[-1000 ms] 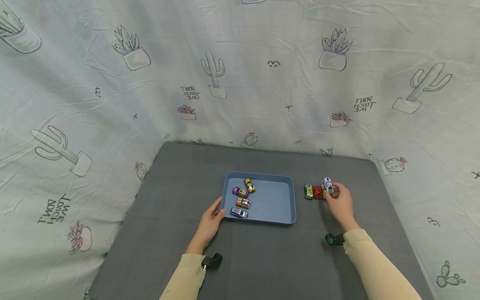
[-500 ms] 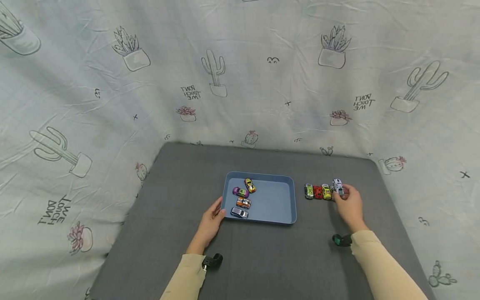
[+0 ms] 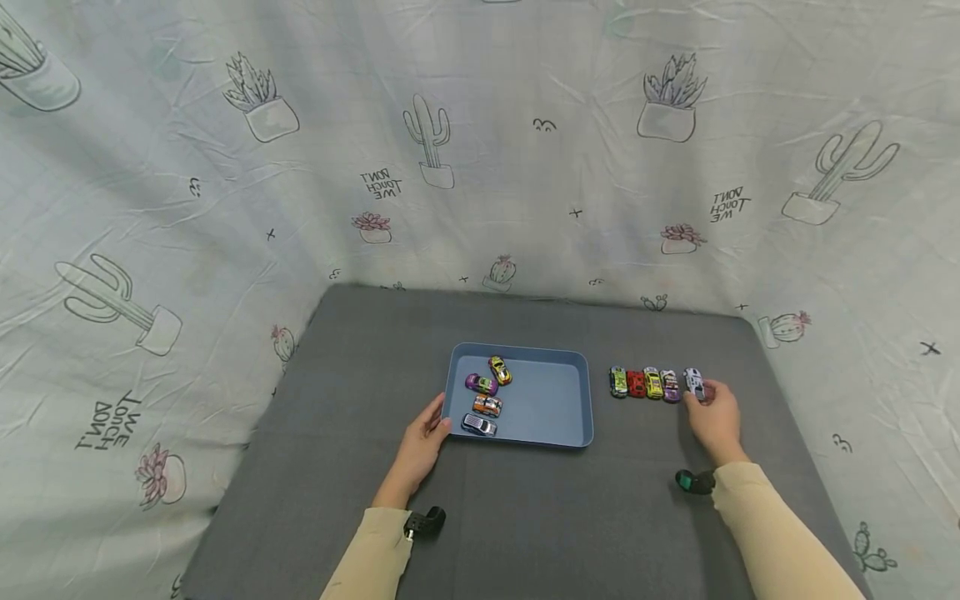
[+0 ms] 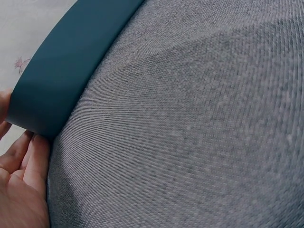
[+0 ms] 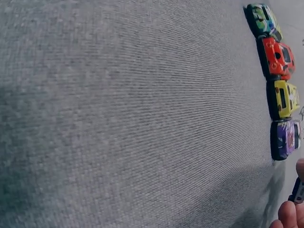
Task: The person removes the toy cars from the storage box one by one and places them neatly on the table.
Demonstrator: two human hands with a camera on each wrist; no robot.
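My right hand (image 3: 714,423) pinches a white toy car (image 3: 693,382) between thumb and fingers, just right of a row of toy cars. That row runs from a green car (image 3: 618,382) through a red car (image 3: 636,384) and a yellow car (image 3: 653,383) to a purple-and-white car (image 3: 671,386). In the right wrist view, only a dark edge of the held car (image 5: 298,190) shows between the fingertips. My left hand (image 3: 417,446) grips the blue tray (image 3: 543,400) at its front left corner; the left wrist view shows fingers on both sides of its wall (image 4: 57,71).
Inside the tray's left part lie a yellow car (image 3: 499,371), a purple-green car (image 3: 482,384), an orange car (image 3: 487,406) and a silver car (image 3: 478,426). A grey cloth covers the table (image 3: 555,517). A patterned curtain (image 3: 495,150) hangs behind and beside it.
My right hand has carried the white car rightward, from above the row to beside its right end, and lower. The purple-and-white car has come into view. The left hand and tray stay put.
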